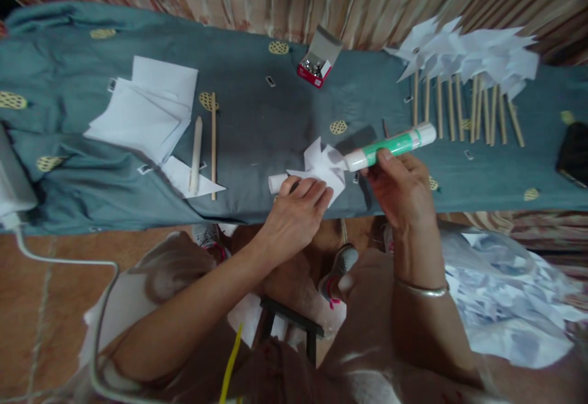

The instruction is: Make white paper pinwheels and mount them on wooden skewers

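A green-and-white glue stick [390,147] is gripped in my right hand [404,193], tilted so its left end meets a flap of a white paper pinwheel [324,162]. The fingers of my left hand [298,211] are bent together over the pinwheel's lower left side and hold it on the cloth near the table's front edge. A white cylinder [277,183], which looks like the glue stick's cap, lies just left of those fingertips; its right end is hidden. The left thumb is partly out of sight.
White paper sheets [151,110], a white pointed stick [196,156] and a wooden stick [214,147] lie left. Behind stands a small red box [315,70] of metal pieces. Several pinwheels on sticks [468,55] lie right. A bag of paper scraps [509,294] hangs lower right.
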A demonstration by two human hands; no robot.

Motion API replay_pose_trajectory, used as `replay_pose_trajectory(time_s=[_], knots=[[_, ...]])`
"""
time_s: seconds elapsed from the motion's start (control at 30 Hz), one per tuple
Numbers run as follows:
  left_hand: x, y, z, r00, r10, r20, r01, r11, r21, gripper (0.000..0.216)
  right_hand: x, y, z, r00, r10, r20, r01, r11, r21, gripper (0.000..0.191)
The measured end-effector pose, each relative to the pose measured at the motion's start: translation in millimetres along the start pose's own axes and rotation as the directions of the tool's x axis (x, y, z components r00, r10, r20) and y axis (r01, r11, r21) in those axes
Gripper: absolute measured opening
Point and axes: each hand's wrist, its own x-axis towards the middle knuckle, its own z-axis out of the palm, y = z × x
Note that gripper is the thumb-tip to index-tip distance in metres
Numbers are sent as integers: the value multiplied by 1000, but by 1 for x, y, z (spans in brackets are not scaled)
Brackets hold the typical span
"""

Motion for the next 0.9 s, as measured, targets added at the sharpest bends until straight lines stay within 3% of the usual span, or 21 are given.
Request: replay_pose_trajectory(time_s=[0.13,0.27,0.4,0.5,0.67,0.9], knots=[[-1,0,-1,1000,-3,-13,2,999,-36,39,-2,-1,-5,996,92,-4,-91,989,120,17],[-4,-5,-10,995,17,-103,-26,996,-87,43,-6,-2,-2,989,138,-52,-121,961,250,20],[-9,-23,-24,979,-107,-176,84,988,-133,47,-11,-3,1,979,183,-91,-136,916,378,24],[-14,-39,-31,966,-238,-103,225,967,-121,50,-17,-3,3,973,204,-103,-152,914,377,24],[-22,-52,-32,962,-273,-6,271,956,-111,35,-28,-4,10,969,242,-37,-206,889,409,26],[-25,-42,-28,953,-272,-130,190,877,-441,33,-42,-5,32,970,241,29,-234,893,384,29]])
